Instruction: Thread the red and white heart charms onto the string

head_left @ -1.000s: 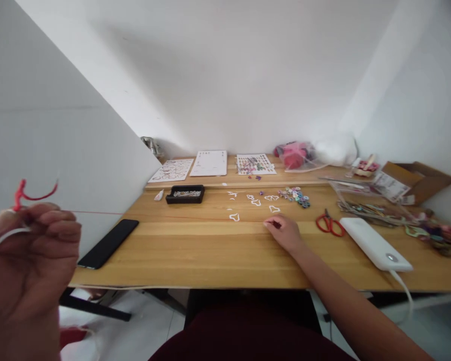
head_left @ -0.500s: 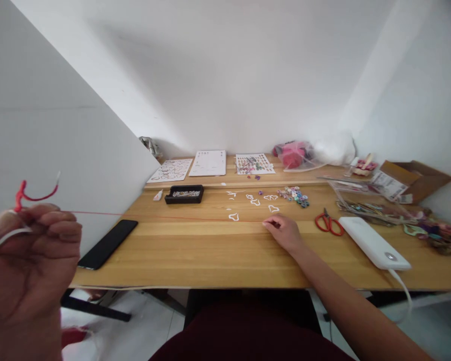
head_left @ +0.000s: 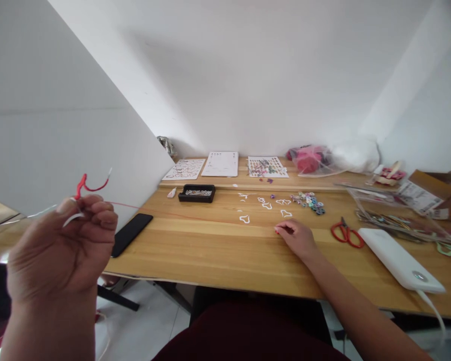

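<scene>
Raised over the left end of the table, my left hand (head_left: 75, 240) pinches a small forked piece wrapped in red thread (head_left: 81, 186). One thin red branch curves right to a pale tip, and a white strip shows under the thumb. From these fingers a fine red thread (head_left: 165, 213) runs across to my right hand (head_left: 298, 239). That hand is closed in a pinch on the thread's other end, low over the table's middle, with a bit of red at the fingertips. Bent white outline shapes (head_left: 244, 219) lie just beyond the thread.
A black phone (head_left: 133, 233) lies beneath the thread near my left hand. Red-handled scissors (head_left: 349, 235) and a white power bank (head_left: 400, 258) with a cable sit right. Behind are a black bead tray (head_left: 197, 199), thread spools (head_left: 310, 201), printed sheets (head_left: 221, 164) and a cardboard box (head_left: 436, 185).
The view has turned left, so the table appears farther right. My left hand shows farther into the picture, still holding the red-wrapped piece. The thread still spans both hands.
</scene>
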Available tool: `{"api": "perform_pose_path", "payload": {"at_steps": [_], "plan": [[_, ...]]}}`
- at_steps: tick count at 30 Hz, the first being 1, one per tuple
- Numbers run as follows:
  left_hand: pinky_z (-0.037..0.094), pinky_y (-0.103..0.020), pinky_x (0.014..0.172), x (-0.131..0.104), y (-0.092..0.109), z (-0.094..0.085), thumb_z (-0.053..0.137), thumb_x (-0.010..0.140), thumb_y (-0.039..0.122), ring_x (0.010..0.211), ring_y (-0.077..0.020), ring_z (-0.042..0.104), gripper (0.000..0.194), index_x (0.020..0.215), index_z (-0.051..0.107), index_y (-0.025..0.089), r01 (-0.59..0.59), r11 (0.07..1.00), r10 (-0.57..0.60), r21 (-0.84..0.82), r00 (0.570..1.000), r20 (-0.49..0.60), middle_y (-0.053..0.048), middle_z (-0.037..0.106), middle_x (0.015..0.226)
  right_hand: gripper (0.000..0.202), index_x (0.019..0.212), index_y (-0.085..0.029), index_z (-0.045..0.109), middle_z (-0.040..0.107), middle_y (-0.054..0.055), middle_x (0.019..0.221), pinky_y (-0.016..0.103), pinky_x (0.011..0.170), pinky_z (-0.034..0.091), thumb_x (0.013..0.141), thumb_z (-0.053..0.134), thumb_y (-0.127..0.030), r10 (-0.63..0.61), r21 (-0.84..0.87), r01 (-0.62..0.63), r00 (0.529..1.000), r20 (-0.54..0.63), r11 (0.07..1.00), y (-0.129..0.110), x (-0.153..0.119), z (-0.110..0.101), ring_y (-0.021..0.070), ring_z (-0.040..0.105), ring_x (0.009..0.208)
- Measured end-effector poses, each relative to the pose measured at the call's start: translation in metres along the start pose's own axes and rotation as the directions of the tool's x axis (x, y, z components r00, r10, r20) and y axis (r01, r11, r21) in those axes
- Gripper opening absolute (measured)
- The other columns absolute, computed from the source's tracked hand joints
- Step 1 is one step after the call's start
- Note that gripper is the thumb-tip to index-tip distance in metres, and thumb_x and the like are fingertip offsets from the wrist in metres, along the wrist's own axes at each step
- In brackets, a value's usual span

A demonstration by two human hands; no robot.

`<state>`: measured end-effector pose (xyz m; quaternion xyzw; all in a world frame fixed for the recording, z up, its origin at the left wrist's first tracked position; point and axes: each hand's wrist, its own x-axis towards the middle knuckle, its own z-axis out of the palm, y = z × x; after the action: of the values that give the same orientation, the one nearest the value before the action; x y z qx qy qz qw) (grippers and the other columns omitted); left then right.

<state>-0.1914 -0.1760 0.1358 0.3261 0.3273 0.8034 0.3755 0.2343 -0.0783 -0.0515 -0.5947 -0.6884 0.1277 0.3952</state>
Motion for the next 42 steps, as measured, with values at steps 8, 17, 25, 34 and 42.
{"api": "perform_pose_path", "payload": {"at_steps": [8, 17, 25, 34, 42], "plan": [[0.057, -0.012, 0.061, -0.011, 0.004, 0.016, 0.07, 0.066, 0.011, 0.068, -0.0075, 0.058, 0.011, 0.075, 0.063, 0.011, 0.012, 0.994, -0.018, -0.109, 0.998, -0.052, -0.004, 0.061, 0.075, 0.022, 0.077, -0.024, 0.073, 0.076, 0.005, 0.081, 0.035, 0.071, 0.049, 0.082, 0.059, -0.039, 0.02, -0.004, -0.02, 1.0, 0.016, 1.0, 0.003, 0.001, 0.001, 0.023, 0.067, 0.074], [0.056, -0.013, 0.059, -0.014, 0.004, 0.023, 0.07, 0.065, 0.01, 0.067, -0.0079, 0.058, 0.009, 0.072, 0.064, 0.01, -0.004, 0.993, -0.008, -0.121, 0.995, -0.097, -0.004, 0.062, 0.073, 0.023, 0.082, -0.023, 0.074, 0.077, 0.005, 0.084, 0.036, 0.072, 0.05, 0.082, 0.059, -0.04, 0.033, -0.008, -0.033, 0.999, 0.024, 0.999, 0.008, 0.002, 0.002, 0.0231, 0.068, 0.076], [0.057, -0.013, 0.06, -0.013, 0.006, 0.023, 0.07, 0.063, 0.008, 0.067, -0.0082, 0.059, 0.011, 0.069, 0.061, 0.01, 0.0, 0.988, -0.022, -0.154, 0.99, -0.14, -0.003, 0.058, 0.069, 0.024, 0.083, -0.023, 0.074, 0.077, 0.006, 0.083, 0.037, 0.072, 0.051, 0.08, 0.06, -0.041, 0.047, -0.014, -0.046, 0.999, 0.026, 0.999, 0.011, 0.002, 0.004, 0.0237, 0.068, 0.075], [0.057, -0.014, 0.058, -0.011, 0.004, 0.02, 0.071, 0.063, 0.01, 0.067, -0.0091, 0.06, 0.01, 0.067, 0.062, 0.01, -0.001, 0.993, -0.014, -0.12, 0.992, -0.127, -0.005, 0.061, 0.073, 0.024, 0.079, -0.024, 0.074, 0.077, 0.005, 0.081, 0.037, 0.07, 0.051, 0.078, 0.059, -0.043, 0.058, -0.011, -0.058, 0.998, 0.025, 0.998, 0.008, 0.003, 0.002, 0.0238, 0.068, 0.072], [0.057, -0.016, 0.057, -0.012, 0.006, 0.022, 0.065, 0.066, 0.007, 0.067, -0.0095, 0.059, 0.005, 0.068, 0.062, 0.01, 0.008, 0.991, -0.027, -0.135, 0.99, -0.138, -0.005, 0.06, 0.073, 0.024, 0.082, -0.024, 0.075, 0.077, 0.005, 0.084, 0.037, 0.072, 0.051, 0.078, 0.06, -0.043, 0.058, -0.002, -0.058, 0.998, 0.032, 0.998, 0.012, 0.003, 0.002, 0.0242, 0.069, 0.075]]}}
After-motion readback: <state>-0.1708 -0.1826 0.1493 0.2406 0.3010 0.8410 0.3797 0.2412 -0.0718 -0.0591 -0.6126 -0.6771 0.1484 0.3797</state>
